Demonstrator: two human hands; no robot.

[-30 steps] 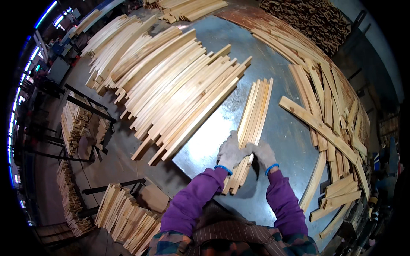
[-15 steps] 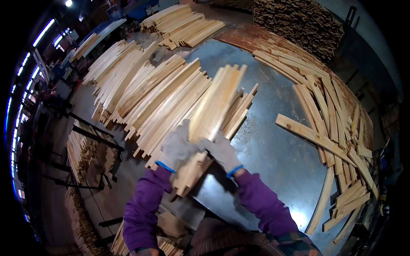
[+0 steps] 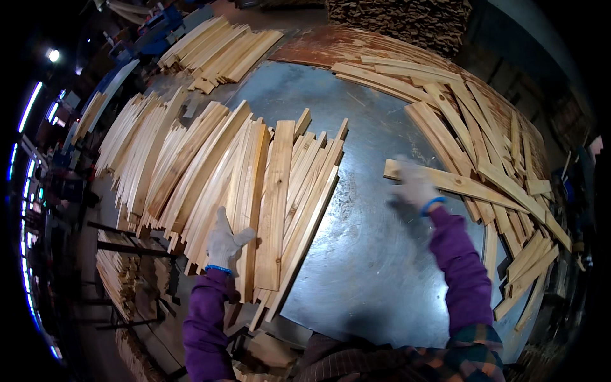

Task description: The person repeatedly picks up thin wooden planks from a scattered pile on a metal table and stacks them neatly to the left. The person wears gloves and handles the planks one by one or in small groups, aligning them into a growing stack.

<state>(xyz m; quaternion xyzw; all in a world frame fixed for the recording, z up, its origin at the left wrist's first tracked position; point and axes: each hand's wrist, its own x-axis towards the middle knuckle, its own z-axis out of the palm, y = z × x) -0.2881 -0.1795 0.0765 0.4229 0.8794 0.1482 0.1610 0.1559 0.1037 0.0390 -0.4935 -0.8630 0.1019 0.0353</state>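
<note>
My left hand (image 3: 224, 242), in a pale glove with a blue band at the wrist, rests against the near part of a row of wooden slats (image 3: 184, 184). Its thumb and fingers are spread. A wide slat (image 3: 275, 204) lies on top of the slats just to its right. Over on the right, my right hand (image 3: 414, 184), gloved too and smeared by motion, is at the left end of a loose slat with knots (image 3: 468, 186). Whether its fingers are closed round that slat is not clear.
A jumbled heap of slats (image 3: 493, 149) covers the right side of the metal table (image 3: 356, 254). At the far left stands another stack of slats (image 3: 219, 51). A tall woodpile (image 3: 398, 25) rises beyond the table, and a rack with wood (image 3: 130, 274) sits low at left.
Both hands were together on a bundle of slats; it is now let go onto the row. My right hand has moved right to the loose slat. The whole view has shifted.
</note>
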